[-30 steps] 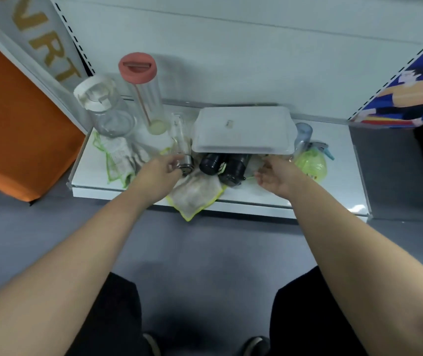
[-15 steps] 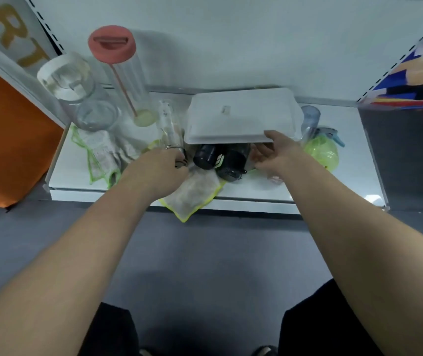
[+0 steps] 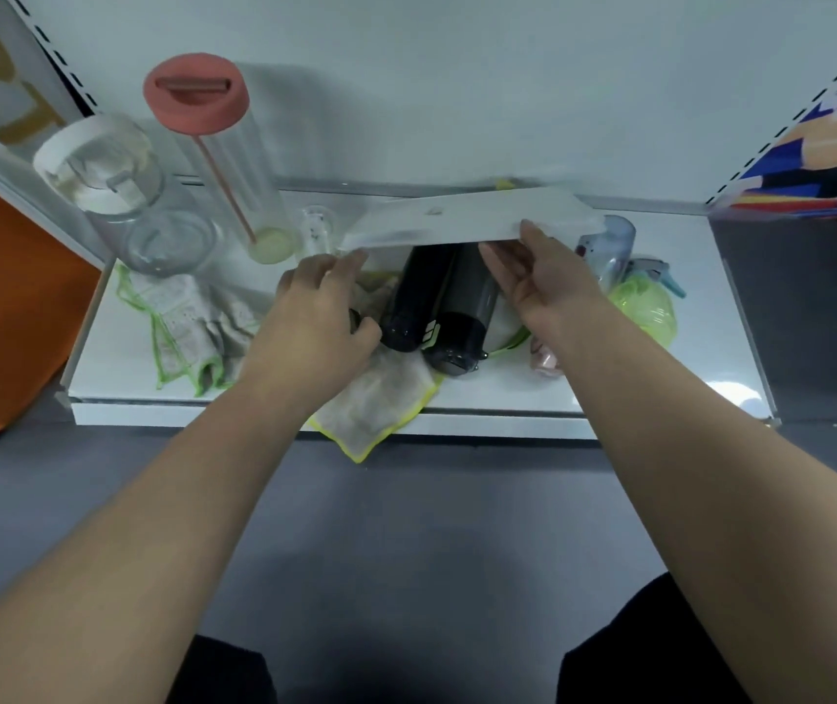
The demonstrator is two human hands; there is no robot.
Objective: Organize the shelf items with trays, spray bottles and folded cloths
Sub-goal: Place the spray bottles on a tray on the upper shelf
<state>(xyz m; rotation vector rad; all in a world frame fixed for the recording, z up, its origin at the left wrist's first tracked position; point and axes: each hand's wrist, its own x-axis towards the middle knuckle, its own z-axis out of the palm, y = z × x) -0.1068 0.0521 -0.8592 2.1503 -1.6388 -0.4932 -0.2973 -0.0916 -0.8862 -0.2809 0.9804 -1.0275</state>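
My right hand (image 3: 533,276) grips the front edge of the white tray (image 3: 457,221) and holds it tilted up off the shelf (image 3: 634,393). My left hand (image 3: 314,312) has its fingers stretched out, tips at the tray's left front corner, thumb apart. Two black bottles (image 3: 436,302) lie side by side under the raised tray. A yellow-edged cloth (image 3: 380,403) hangs over the shelf front. A crumpled green-edged cloth (image 3: 188,322) lies at the left. A green spray bottle (image 3: 647,307) lies at the right.
A tall clear bottle with a red lid (image 3: 198,94) and a clear jar with a white lid (image 3: 96,165) stand back left. A small clear bottle (image 3: 317,228) stands behind my left hand. A bluish bottle (image 3: 606,241) and a pink item (image 3: 543,360) sit right of the tray.
My right hand took hold of the tray's front edge and lifted it, uncovering the black bottles. My left hand moved off the small clear bottle up to the tray's corner.
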